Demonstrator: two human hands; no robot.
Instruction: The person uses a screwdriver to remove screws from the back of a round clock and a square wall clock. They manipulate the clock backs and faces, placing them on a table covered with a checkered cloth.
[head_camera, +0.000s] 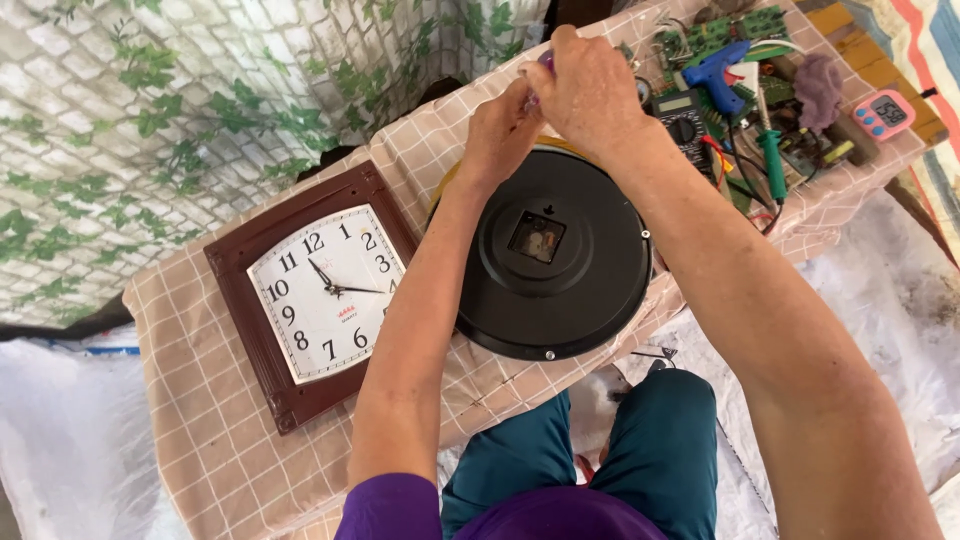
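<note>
Both hands meet beyond the far rim of the round black clock (553, 262) lying face-down: left hand (503, 128) pinched, right hand (588, 88) closed around a small purple object (545, 62) between them. Square brown wall clock (318, 290) lies left; tools clutter the right.
</note>
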